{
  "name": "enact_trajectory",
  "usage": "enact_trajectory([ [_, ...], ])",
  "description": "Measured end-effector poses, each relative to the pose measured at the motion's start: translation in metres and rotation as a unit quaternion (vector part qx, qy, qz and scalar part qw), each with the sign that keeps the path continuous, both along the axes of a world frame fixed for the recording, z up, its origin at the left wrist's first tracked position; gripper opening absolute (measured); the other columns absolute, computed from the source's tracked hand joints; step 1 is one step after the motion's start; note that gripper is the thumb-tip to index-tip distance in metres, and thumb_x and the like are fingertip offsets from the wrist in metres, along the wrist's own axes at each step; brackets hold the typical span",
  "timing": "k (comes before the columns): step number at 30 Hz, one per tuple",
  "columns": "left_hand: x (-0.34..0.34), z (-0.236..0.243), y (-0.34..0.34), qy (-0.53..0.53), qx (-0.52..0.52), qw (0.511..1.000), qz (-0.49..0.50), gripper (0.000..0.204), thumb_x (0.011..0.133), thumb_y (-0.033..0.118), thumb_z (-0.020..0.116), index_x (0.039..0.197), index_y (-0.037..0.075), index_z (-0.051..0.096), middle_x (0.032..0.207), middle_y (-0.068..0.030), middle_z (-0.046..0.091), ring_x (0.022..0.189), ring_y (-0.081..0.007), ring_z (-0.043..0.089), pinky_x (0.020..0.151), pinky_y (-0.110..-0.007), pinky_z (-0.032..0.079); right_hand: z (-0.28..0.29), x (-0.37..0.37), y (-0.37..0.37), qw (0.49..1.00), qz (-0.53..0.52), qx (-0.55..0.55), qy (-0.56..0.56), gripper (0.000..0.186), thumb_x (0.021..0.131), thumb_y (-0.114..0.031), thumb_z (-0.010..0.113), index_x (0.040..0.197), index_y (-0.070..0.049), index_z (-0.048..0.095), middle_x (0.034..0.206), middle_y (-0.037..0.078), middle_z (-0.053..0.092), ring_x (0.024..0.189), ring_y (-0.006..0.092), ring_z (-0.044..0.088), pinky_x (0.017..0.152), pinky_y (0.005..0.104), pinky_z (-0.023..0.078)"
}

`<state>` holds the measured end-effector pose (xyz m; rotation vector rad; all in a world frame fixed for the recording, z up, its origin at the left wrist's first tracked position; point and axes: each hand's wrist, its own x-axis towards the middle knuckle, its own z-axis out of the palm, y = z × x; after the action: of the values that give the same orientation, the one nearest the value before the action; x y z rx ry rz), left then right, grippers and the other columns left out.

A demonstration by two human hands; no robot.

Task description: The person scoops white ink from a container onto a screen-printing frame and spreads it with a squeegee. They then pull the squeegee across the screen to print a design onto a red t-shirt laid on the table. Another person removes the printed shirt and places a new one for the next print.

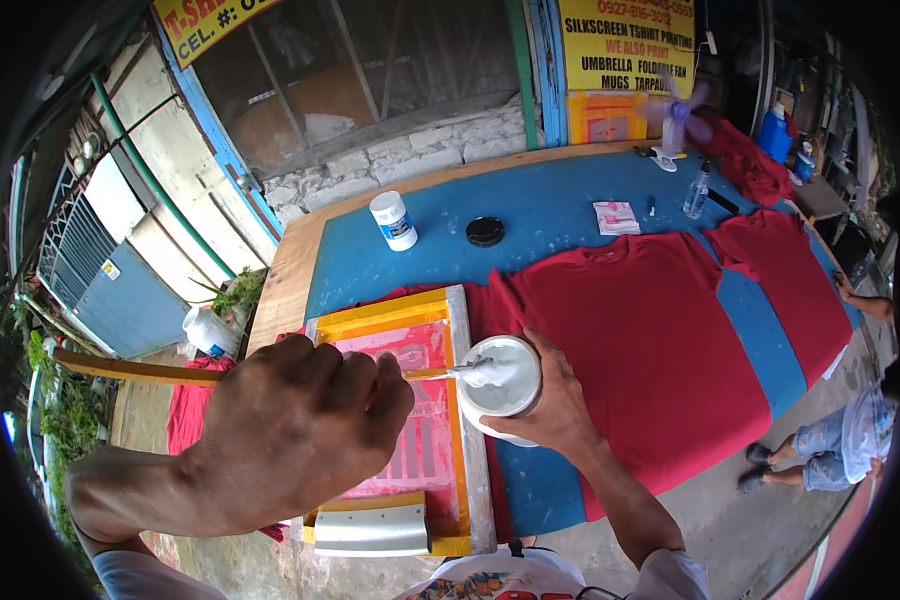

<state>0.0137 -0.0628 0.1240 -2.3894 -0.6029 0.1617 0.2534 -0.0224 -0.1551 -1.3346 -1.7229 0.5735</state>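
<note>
Two yellow signs carried bold lettering: one [205, 30] in the upper left in red and black, another [628, 45] in the upper right, mostly black with lines of red. The white tub [395, 222] above the centre had a blue label, its print too small to read.

The blue surface [550, 205], flecked with white and edged in bare wood, filled the middle and right of the frame, outdoors on a concrete floor, before a rough block wall [410, 165].

Left of centre, the left hand [300, 430] was clenched around a long wooden stick [140, 370], its far end coated in white paste [485, 370] and inside an open white jar [470, 400] at the centre, which the right hand [560, 400] grasped by its side. Beneath them lay a yellow-taped screen frame [460, 340], partly hidden by the left forearm and hand, a squeegee [375, 530] at its lower end. Red shirts [640, 350] spread rightward; a black lid [485, 232] sat above. Another person [850, 440] stood at the right edge.
</note>
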Motion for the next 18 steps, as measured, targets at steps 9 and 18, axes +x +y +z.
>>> enact_trajectory([
  [9, 0.012, -0.057, 0.037, 0.122, -0.052, 0.991, -0.016, 0.01, 0.085, 0.011, 0.076, 0.088, 0.002, 0.073, 0.07, -0.0048, 0.067, 0.065, -0.0163, 0.069, 0.058, -0.033, 0.053, -0.002, -0.004, 0.002, 0.999, 0.008, 0.031, -0.015, 0.13, 0.065, -0.046, 0.106, 0.165, 0.0, 0.036, 0.16, 0.026, 0.055, 0.147, 0.0475, 0.057, 0.124, 0.0612, 0.045],
  [18, 0.012, -0.104, 0.1, -0.057, -0.271, 0.957, 0.086, 0.011, 0.098, 0.01, 0.069, 0.098, 0.001, 0.075, 0.084, -0.022, 0.077, 0.081, -0.0374, 0.08, 0.074, -0.051, 0.065, -0.009, -0.002, 0.002, 0.999, 0.006, 0.042, -0.018, 0.131, 0.064, -0.047, 0.106, 0.165, -0.001, 0.036, 0.163, 0.025, 0.052, 0.147, 0.0467, 0.056, 0.125, 0.0609, 0.044],
])
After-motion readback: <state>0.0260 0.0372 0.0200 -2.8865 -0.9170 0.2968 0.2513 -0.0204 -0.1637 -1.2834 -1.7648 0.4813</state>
